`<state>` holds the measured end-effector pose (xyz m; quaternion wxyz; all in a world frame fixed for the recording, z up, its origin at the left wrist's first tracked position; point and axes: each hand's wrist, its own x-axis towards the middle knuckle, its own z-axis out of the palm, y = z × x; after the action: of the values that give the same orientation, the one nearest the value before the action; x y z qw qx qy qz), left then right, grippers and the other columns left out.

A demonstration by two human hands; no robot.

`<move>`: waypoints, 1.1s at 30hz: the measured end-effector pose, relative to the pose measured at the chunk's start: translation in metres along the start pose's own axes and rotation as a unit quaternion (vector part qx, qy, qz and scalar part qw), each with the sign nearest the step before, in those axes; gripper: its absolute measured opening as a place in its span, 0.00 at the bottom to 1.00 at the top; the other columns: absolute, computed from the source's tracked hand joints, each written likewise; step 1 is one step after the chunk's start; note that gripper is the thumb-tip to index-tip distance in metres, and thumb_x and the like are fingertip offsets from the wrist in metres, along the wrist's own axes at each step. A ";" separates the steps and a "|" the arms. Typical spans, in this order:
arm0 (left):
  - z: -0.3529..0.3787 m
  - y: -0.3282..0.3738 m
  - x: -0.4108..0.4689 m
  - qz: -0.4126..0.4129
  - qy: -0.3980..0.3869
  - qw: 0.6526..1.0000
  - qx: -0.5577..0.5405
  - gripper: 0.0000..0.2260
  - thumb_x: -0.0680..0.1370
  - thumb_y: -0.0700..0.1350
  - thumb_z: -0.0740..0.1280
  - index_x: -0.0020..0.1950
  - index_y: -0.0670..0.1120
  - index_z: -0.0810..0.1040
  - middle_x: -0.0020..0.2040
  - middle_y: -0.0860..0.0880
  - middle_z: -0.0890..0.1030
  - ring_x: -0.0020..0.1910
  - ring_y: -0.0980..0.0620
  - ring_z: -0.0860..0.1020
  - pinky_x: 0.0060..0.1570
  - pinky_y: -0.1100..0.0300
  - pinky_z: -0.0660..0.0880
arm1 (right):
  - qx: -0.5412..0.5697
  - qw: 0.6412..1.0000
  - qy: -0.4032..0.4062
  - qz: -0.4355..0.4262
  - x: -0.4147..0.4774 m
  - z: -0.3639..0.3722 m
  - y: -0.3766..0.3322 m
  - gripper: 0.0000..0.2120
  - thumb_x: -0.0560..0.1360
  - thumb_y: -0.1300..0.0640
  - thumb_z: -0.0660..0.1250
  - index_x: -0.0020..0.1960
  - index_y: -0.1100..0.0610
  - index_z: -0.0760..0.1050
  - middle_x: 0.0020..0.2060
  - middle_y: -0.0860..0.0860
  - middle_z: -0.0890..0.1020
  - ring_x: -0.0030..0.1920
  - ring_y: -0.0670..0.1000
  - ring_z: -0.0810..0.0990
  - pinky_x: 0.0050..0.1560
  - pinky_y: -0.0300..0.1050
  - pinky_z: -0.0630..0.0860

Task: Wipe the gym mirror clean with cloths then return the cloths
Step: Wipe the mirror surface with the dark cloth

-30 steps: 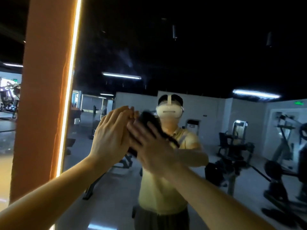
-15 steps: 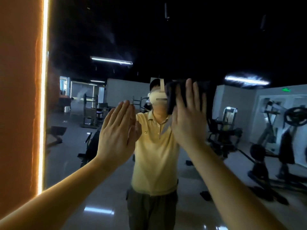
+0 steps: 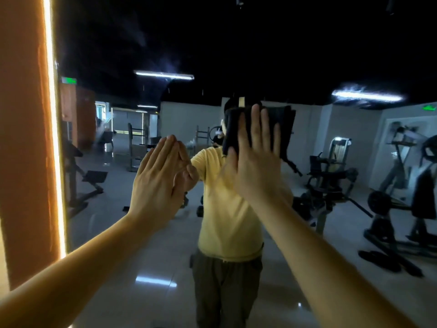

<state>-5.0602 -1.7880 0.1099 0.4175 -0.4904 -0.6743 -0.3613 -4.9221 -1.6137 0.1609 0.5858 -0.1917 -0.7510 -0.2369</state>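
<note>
Pressing cloth point(image 3: 284, 128), right hand point(image 3: 255, 172) moved off left hand point(image 3: 156, 183).

An orange pillar point(image 3: 23, 138) with a glowing light strip point(image 3: 53, 114) stands beside dim gym machines point(image 3: 331, 176).

An orange wall panel point(image 3: 23, 162) fills the left edge, with a bright vertical light strip point(image 3: 53, 114) running down its right side. Two ceiling tube lights point(image 3: 163, 75) glow against a black ceiling. A green sign point(image 3: 429, 107) shows at far right. Exercise machines point(image 3: 331, 176) stand at right on a glossy grey floor point(image 3: 153, 268), and a dark weight frame point(image 3: 78, 176) stands at left. A white wall point(image 3: 189, 119) lies behind.
</note>
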 end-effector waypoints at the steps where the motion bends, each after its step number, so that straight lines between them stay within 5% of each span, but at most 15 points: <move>1: 0.000 0.000 0.000 -0.005 0.000 1.000 -0.009 0.26 0.85 0.47 0.55 0.82 0.37 0.62 0.83 0.42 0.61 0.84 0.44 0.58 0.82 0.42 0.57 | 0.018 0.999 -0.025 -0.039 -0.028 0.010 -0.013 0.32 0.86 0.47 0.52 0.85 0.58 0.50 0.84 0.58 0.48 0.84 0.58 0.44 0.83 0.62 0.45; 5: -0.001 0.001 -0.006 -0.002 0.001 1.000 -0.024 0.26 0.83 0.41 0.58 0.82 0.36 0.63 0.83 0.41 0.62 0.83 0.45 0.59 0.82 0.48 0.55 | 0.025 0.931 -0.202 -0.302 -0.160 0.035 -0.040 0.37 0.83 0.41 0.61 0.85 0.55 0.52 0.85 0.56 0.48 0.84 0.56 0.43 0.82 0.59 0.45; 9: -0.009 0.006 -0.019 -0.015 -0.027 0.999 -0.019 0.26 0.81 0.39 0.62 0.80 0.37 0.67 0.80 0.41 0.67 0.81 0.43 0.63 0.80 0.47 0.59 | 0.002 0.888 -0.184 -0.422 -0.155 0.019 -0.016 0.25 0.82 0.52 0.64 0.78 0.54 0.68 0.81 0.54 0.64 0.82 0.55 0.59 0.80 0.54 0.54; 11: -0.015 0.010 -0.024 -0.032 -0.028 0.999 -0.034 0.24 0.81 0.37 0.65 0.78 0.39 0.71 0.78 0.41 0.72 0.79 0.41 0.68 0.77 0.45 0.65 | 0.065 0.926 -0.129 -0.348 -0.127 0.002 -0.012 0.18 0.81 0.56 0.66 0.70 0.54 0.75 0.74 0.53 0.75 0.76 0.52 0.70 0.76 0.51 0.63; 13: -0.022 0.017 -0.025 -0.062 -0.014 0.996 -0.064 0.20 0.81 0.40 0.65 0.73 0.44 0.77 0.72 0.44 0.78 0.71 0.42 0.75 0.68 0.45 0.73 | 0.253 0.948 -0.102 -0.161 -0.094 -0.023 -0.012 0.12 0.82 0.56 0.66 0.66 0.53 0.75 0.61 0.49 0.83 0.62 0.45 0.79 0.65 0.44 0.74; 15: -0.031 0.029 -0.021 -0.110 -0.014 0.985 -0.133 0.16 0.79 0.48 0.62 0.65 0.54 0.82 0.64 0.49 0.83 0.62 0.45 0.80 0.57 0.50 0.75 | 0.402 0.911 -0.090 0.016 -0.059 -0.046 -0.012 0.10 0.84 0.54 0.64 0.65 0.53 0.74 0.54 0.48 0.83 0.51 0.43 0.82 0.51 0.39 0.79; 17: -0.039 0.043 -0.012 -0.146 -0.065 0.950 -0.269 0.12 0.77 0.57 0.63 0.57 0.60 0.82 0.59 0.56 0.86 0.58 0.53 0.83 0.54 0.58 0.78 | 0.477 0.860 -0.127 0.132 -0.028 -0.061 -0.009 0.11 0.84 0.54 0.66 0.64 0.57 0.73 0.55 0.54 0.81 0.55 0.48 0.82 0.57 0.46 0.80; 19: -0.042 0.060 -0.001 -0.149 -0.129 0.887 -0.418 0.13 0.77 0.57 0.69 0.60 0.58 0.83 0.56 0.56 0.87 0.58 0.56 0.84 0.54 0.65 0.79 | 0.533 0.796 -0.187 0.217 -0.009 -0.072 -0.005 0.10 0.83 0.54 0.68 0.61 0.58 0.76 0.56 0.57 0.81 0.58 0.55 0.82 0.63 0.58 0.78; 21: -0.040 0.074 0.013 -0.158 -0.135 0.860 -0.467 0.10 0.79 0.48 0.74 0.60 0.53 0.83 0.54 0.54 0.88 0.56 0.55 0.85 0.53 0.65 0.80 | 0.573 0.745 -0.235 0.247 0.000 -0.081 -0.004 0.07 0.82 0.56 0.69 0.57 0.57 0.80 0.53 0.58 0.84 0.56 0.56 0.84 0.63 0.61 0.79; 24: -0.040 0.091 0.038 -0.193 -0.079 0.885 -0.416 0.08 0.78 0.39 0.75 0.48 0.53 0.85 0.45 0.54 0.88 0.47 0.56 0.87 0.49 0.59 0.83 | 0.580 0.738 -0.248 0.240 0.006 -0.089 0.007 0.05 0.81 0.58 0.70 0.53 0.55 0.84 0.47 0.53 0.88 0.51 0.52 0.87 0.53 0.50 0.83; 28: -0.044 0.107 0.076 -0.177 -0.130 0.918 -0.330 0.12 0.79 0.42 0.74 0.40 0.56 0.82 0.31 0.62 0.82 0.32 0.65 0.81 0.33 0.76 0.71 | 0.595 0.707 -0.252 0.286 0.022 -0.097 0.036 0.08 0.82 0.61 0.67 0.50 0.56 0.85 0.43 0.49 0.89 0.43 0.46 0.88 0.38 0.33 0.79; 31: -0.044 0.108 0.109 -0.215 -0.159 0.928 -0.259 0.17 0.79 0.43 0.74 0.30 0.51 0.80 0.22 0.58 0.73 0.24 0.61 0.72 0.24 0.72 0.64 | 0.587 0.710 -0.225 0.317 0.033 -0.093 0.047 0.11 0.84 0.59 0.64 0.48 0.54 0.84 0.40 0.48 0.88 0.42 0.47 0.87 0.36 0.34 0.78; 33: -0.042 0.111 0.128 -0.248 -0.159 0.921 -0.253 0.11 0.78 0.42 0.74 0.35 0.41 0.83 0.25 0.54 0.74 0.25 0.58 0.72 0.29 0.67 0.68 | 0.586 0.712 -0.212 0.323 0.039 -0.092 0.045 0.12 0.84 0.49 0.64 0.49 0.53 0.83 0.41 0.47 0.88 0.42 0.47 0.87 0.35 0.36 0.79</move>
<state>-4.9666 -1.7508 0.2527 0.0632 -0.4476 -0.7180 -0.5293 -4.8337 -1.6300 0.2226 0.4469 -0.0867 -0.7361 0.5010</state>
